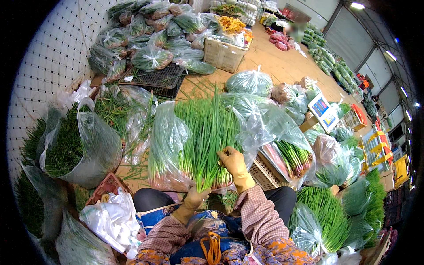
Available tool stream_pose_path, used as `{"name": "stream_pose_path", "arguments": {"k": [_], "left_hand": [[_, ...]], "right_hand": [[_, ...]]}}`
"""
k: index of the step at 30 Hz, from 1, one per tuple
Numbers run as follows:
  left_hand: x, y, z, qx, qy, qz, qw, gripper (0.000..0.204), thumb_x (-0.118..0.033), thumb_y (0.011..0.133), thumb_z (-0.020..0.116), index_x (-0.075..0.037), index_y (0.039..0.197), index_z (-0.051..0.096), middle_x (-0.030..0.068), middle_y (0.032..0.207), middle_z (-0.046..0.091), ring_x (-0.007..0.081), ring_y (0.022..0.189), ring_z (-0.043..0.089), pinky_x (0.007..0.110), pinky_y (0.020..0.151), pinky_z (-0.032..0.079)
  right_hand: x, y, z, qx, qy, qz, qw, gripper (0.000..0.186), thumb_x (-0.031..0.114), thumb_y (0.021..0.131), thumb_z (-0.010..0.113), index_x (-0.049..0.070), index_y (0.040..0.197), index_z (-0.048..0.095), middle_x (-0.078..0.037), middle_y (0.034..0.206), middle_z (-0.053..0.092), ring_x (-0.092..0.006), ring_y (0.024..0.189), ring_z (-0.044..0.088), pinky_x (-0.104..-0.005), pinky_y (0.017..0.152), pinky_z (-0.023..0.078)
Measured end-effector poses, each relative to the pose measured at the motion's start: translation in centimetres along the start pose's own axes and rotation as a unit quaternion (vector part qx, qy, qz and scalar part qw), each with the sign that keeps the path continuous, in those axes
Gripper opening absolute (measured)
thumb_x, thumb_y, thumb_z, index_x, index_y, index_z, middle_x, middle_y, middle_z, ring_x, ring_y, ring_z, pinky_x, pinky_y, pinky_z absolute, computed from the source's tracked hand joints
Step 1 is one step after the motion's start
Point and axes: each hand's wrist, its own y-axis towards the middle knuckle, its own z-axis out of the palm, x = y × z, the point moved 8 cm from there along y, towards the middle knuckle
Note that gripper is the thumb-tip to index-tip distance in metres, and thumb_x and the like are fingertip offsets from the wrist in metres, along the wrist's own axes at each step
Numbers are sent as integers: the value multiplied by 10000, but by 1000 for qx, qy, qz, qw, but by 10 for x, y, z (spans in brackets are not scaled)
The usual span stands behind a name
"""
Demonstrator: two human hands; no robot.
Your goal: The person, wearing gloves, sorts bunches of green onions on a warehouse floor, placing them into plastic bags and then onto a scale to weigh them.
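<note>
My left hand [194, 201], in a yellowish glove, is closed around the pale lower ends of a bunch of green onions [211, 137]. Their long leaves point away from me, over a larger pile of green onions [187, 132] in an open clear plastic bag [167, 150]. My right hand [232, 164], gloved alike, has its fingers curled in at the right side of the bunch. Its fingertips meet the leaves, but whatever is pinched there cannot be made out. Right of it, a bag of green onions [293, 157] with reddish bases rests on a beige plastic crate [263, 173].
White plastic bags [111, 217] fill a red basket [106, 187] at my left knee. A digital scale [323, 113] stands among filled bags at the right. Far left, bagged greens [152, 57] are heaped behind a black crate [161, 81]. A person [281, 25] is in the far background.
</note>
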Motion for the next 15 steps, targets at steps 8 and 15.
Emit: {"name": "stream_pose_path", "arguments": {"k": [8,15], "left_hand": [[1,-2,-4,43,-44,-53,997,268,-115,813,571,-29,1059,510,17,803,558,91,603,507,225,514,422],[-6,-5,-14,4,-62,-65,996,314,-103,815,567,-7,1093,455,28,775,546,102,594,523,224,514,432]], "right_hand": [[16,-16,1,32,223,33,974,228,216,837,538,-2,778,569,-100,641,600,-167,511,566,-286,458,423],[19,-21,-78,-7,532,18,847,169,191,879,478,58,797,543,3,614,535,-54,448,443,-168,403,342]]}}
